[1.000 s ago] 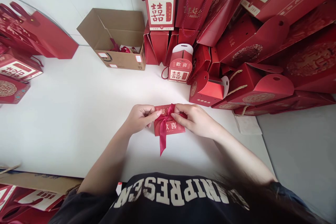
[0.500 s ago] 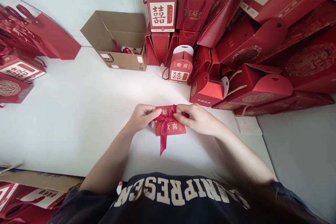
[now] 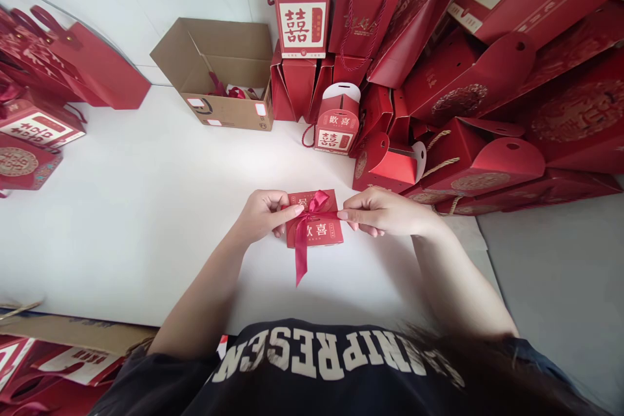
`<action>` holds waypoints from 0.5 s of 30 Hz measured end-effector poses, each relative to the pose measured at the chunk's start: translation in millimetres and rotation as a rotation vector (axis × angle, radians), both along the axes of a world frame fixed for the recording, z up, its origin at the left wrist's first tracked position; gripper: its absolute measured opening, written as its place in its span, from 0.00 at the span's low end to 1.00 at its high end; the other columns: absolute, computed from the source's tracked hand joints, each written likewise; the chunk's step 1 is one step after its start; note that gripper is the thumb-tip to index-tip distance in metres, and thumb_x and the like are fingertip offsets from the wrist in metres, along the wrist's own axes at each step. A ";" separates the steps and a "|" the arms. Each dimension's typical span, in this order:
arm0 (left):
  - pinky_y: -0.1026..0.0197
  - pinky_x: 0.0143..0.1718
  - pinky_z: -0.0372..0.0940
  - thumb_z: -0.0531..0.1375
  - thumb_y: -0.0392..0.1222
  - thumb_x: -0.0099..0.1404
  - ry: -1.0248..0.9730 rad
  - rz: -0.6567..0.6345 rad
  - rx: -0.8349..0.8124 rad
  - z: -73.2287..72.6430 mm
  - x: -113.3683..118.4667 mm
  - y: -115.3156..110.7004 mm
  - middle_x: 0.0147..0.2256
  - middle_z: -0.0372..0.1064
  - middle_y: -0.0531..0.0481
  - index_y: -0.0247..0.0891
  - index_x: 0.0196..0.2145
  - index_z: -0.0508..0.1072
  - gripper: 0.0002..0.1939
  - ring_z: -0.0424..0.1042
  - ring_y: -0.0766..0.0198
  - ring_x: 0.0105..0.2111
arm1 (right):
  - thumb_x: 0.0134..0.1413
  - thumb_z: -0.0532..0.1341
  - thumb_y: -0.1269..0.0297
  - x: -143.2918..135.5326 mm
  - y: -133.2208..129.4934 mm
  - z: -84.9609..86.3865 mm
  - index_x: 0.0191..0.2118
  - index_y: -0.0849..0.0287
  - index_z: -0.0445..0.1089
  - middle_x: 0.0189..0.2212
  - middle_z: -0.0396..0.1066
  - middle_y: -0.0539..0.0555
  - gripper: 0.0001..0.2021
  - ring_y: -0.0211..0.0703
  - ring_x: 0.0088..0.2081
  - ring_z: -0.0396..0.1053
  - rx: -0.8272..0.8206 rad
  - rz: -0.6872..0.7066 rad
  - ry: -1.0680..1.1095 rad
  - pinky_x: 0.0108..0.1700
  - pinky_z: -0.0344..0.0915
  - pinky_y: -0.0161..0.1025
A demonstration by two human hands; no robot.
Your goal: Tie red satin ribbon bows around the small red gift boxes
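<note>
A small red box point(image 3: 327, 234) with pale characters rests on the white table, close in front of me. Across its top runs a dark red ribbon point(image 3: 301, 253), looped near the middle, with one tail hanging over the front edge. At the box's left side, my left hand point(image 3: 266, 216) pinches the ribbon, its thumb over the box top. My right hand point(image 3: 383, 211) is just off the right side and grips a ribbon end between thumb and fingers, stretched out sideways.
An open cardboard box point(image 3: 234, 114) with ribbon inside stands at the back. Many red gift boxes point(image 3: 370, 13) are piled from the back middle to the right. Red bags point(image 3: 104, 71) lie at the far left. A carton point(image 3: 88, 331) with red packages is at the lower left.
My right hand has moved right, off the box, drawing the ribbon end outward. The loop now shows upright near the box's middle. My left hand has hardly moved.
</note>
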State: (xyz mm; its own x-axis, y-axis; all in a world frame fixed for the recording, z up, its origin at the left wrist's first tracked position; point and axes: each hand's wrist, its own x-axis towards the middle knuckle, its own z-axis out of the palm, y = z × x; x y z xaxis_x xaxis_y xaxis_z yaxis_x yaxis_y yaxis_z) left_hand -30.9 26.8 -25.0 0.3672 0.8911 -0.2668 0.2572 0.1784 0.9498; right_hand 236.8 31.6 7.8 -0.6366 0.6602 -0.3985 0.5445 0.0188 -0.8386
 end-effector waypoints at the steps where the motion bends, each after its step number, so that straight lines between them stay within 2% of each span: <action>1: 0.71 0.15 0.56 0.64 0.46 0.61 0.008 0.009 0.000 -0.2 -0.1 0.3 0.12 0.62 0.57 0.36 0.18 0.59 0.22 0.61 0.73 0.13 | 0.60 0.55 0.47 2.9 2.2 -0.7 0.25 0.59 0.67 0.16 0.62 0.47 0.21 0.34 0.18 0.60 -0.036 0.017 -0.015 0.23 0.56 0.33; 5: 0.70 0.15 0.59 0.61 0.46 0.64 0.017 0.040 -0.017 -2.3 0.6 0.0 0.13 0.64 0.56 0.36 0.18 0.59 0.22 0.64 0.71 0.13 | 0.59 0.56 0.47 10.7 9.4 -3.5 0.26 0.59 0.67 0.17 0.64 0.48 0.21 0.35 0.19 0.63 -0.130 0.113 -0.063 0.22 0.58 0.33; 8: 0.69 0.16 0.60 0.59 0.46 0.65 0.007 0.019 -0.007 -3.8 1.5 -1.0 0.13 0.64 0.56 0.36 0.18 0.60 0.21 0.64 0.70 0.14 | 0.62 0.54 0.49 14.7 10.1 -0.8 0.27 0.59 0.68 0.19 0.69 0.50 0.20 0.37 0.21 0.66 -0.121 0.159 -0.114 0.27 0.62 0.34; 12: 0.70 0.19 0.60 0.59 0.49 0.66 -0.005 0.000 0.060 -4.1 0.5 -1.9 0.14 0.62 0.56 0.36 0.20 0.61 0.22 0.64 0.72 0.16 | 0.62 0.54 0.54 27.2 1.6 13.1 0.33 0.57 0.72 0.28 0.75 0.53 0.15 0.43 0.30 0.71 0.074 0.165 -0.279 0.32 0.64 0.38; 15: 0.69 0.20 0.60 0.58 0.51 0.67 -0.019 -0.015 0.077 -4.3 -1.8 -1.9 0.15 0.62 0.56 0.35 0.22 0.65 0.20 0.63 0.72 0.17 | 0.61 0.54 0.59 38.2 -7.3 24.9 0.46 0.53 0.70 0.41 0.75 0.54 0.12 0.48 0.40 0.72 0.299 0.050 -0.279 0.42 0.66 0.41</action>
State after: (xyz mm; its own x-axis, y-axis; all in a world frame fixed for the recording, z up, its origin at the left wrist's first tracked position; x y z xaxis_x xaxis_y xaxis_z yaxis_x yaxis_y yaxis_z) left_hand -32.7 24.9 -29.2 0.3849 0.9031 -0.1902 0.2411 0.1005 0.9653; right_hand 275.1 24.3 32.7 -0.5655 0.7441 -0.3557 0.7425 0.2716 -0.6123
